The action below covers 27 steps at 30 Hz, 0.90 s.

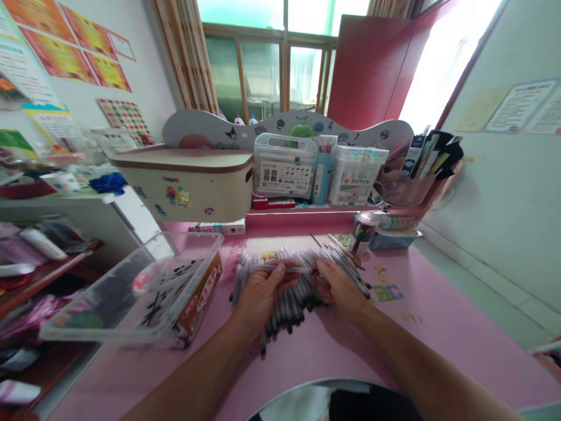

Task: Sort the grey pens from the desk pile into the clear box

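My left hand [263, 292] is closed around one end of a grey marker [283, 269], holding it level just above the worktop [421, 327]. My right hand [339, 289] is curled at the marker's other end. It looks like a pinch, but the blur stops me telling whether it really grips.

The marker sits between the two hands and right over a heap of markers [302, 257], which spreads under both palms and fans out past the right knuckles.

Just left of the heap lies a clear plastic tub [131, 275], tilted, with more dark pens inside. Beyond the heap to the right a small can [363, 231] holds pens beside a stack of tape rolls [397, 222]. On the raised shelf behind stand a cream lidded box [188, 181] and two clear marker cases [284, 166].
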Tool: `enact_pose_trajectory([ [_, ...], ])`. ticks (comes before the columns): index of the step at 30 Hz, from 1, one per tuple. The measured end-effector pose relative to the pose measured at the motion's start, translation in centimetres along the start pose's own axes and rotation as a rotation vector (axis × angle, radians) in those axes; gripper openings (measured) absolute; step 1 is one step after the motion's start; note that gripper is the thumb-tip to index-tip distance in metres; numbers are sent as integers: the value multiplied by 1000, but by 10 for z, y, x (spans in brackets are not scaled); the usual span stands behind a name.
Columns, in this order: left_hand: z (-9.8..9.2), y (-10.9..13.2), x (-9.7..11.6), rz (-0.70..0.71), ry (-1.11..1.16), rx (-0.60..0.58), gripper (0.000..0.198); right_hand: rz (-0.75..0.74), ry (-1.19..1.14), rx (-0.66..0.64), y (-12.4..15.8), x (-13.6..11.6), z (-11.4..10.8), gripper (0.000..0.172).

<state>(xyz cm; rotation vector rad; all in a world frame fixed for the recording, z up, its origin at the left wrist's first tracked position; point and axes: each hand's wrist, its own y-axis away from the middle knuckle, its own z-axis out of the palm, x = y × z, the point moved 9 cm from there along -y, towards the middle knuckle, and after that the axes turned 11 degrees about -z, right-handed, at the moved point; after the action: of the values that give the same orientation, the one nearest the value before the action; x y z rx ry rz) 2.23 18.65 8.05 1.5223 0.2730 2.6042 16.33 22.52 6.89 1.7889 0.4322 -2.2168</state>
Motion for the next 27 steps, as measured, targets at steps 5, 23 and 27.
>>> enact_pose_trajectory([
  [5,-1,0,0,6,-2,6,30,-35,66,-89,1,-3,6,38],
  [23,-2,-2,0,7,-25,27,33,-25,125,-106,4,-4,8,46],
  [27,-2,-1,0,8,-1,31,34,-59,146,-128,4,-3,10,44],
])
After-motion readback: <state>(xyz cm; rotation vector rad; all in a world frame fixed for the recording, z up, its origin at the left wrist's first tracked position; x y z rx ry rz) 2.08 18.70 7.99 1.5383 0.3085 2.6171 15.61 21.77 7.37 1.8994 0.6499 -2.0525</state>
